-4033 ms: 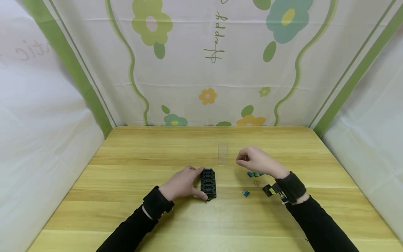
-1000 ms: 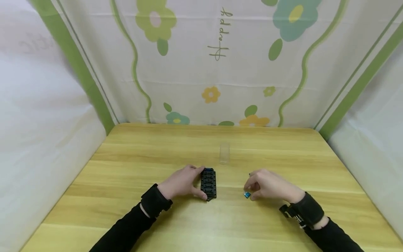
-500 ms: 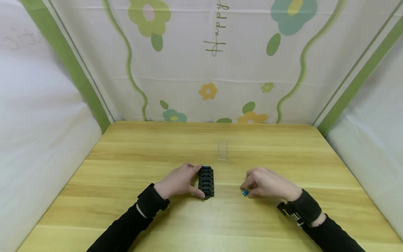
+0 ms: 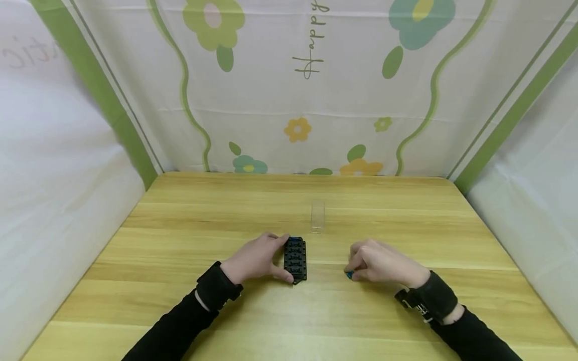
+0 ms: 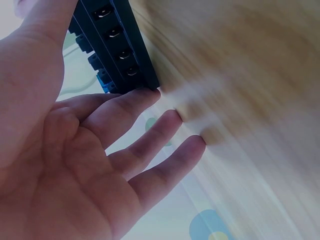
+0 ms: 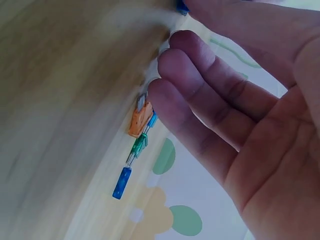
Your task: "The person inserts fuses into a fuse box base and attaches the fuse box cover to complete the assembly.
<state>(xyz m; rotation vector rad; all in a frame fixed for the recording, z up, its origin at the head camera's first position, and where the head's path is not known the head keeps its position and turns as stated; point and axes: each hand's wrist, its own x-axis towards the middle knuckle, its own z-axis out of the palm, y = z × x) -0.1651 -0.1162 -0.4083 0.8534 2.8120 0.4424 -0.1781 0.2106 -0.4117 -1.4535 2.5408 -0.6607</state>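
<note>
A black fuse box (image 4: 295, 259) with a row of slots lies on the table, a bit of blue showing at its far end. My left hand (image 4: 258, 258) grips it between the thumb at the near end and the index finger at the far end. The other fingers (image 5: 167, 170) are spread beside it in the left wrist view. Right of the box, my right hand (image 4: 386, 261) pinches a small blue blade fuse (image 4: 349, 274) low over the table, its fingertips covering most of it. Whether the fuse touches the wood cannot be told.
A clear plastic cover (image 4: 318, 216) lies behind the fuse box. In the right wrist view, an orange fuse (image 6: 140, 120), a green fuse (image 6: 139, 145) and a blue fuse (image 6: 122, 183) lie on the table beyond the right fingers. A printed cloth (image 4: 271, 90) hangs behind the table.
My right hand has come toward the table's front from near the clear cover and has taken the nearest blue fuse between its fingertips. The left hand keeps its grip on the fuse box.
</note>
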